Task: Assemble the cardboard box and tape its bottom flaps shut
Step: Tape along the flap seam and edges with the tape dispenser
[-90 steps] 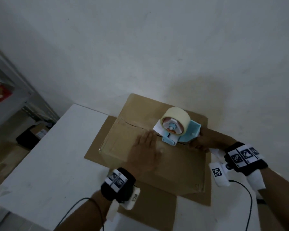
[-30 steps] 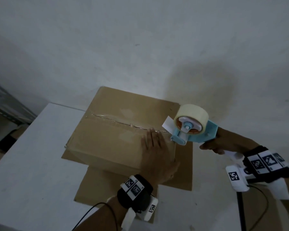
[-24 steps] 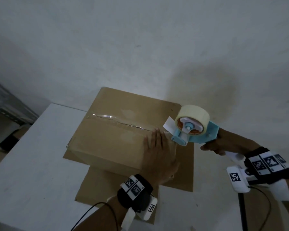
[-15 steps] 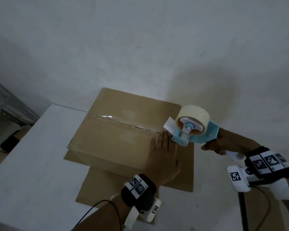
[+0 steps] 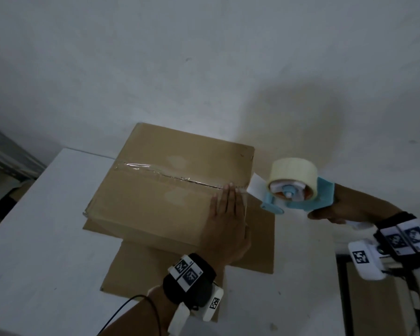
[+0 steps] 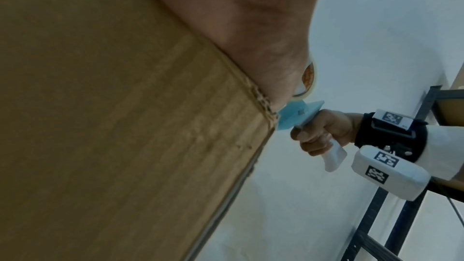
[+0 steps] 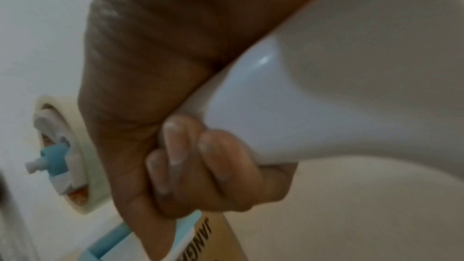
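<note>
A brown cardboard box (image 5: 155,190) stands upside down on the white table (image 5: 34,238), its bottom flaps shut and a strip of clear tape (image 5: 170,178) along the seam. My left hand (image 5: 226,221) lies flat with straight fingers on the box's right end, over the tape end; in the left wrist view the palm (image 6: 246,17) presses the box edge (image 6: 125,126). My right hand (image 5: 330,212) grips the handle of a blue tape dispenser (image 5: 298,192) just past the box's right edge. The right wrist view shows fingers (image 7: 200,166) curled round the handle and the tape roll (image 7: 83,156).
The box's lower flaps (image 5: 260,236) splay out flat on the table around it. A white wall (image 5: 204,69) rises right behind the box. A dark metal shelf frame (image 6: 401,225) stands to the right of the table, and clutter lies on the floor (image 5: 3,190) at the left.
The dispenser has run along the seam from the middle of the box and off its right edge. My left hand slid rightward along the tape to the box's right end.
</note>
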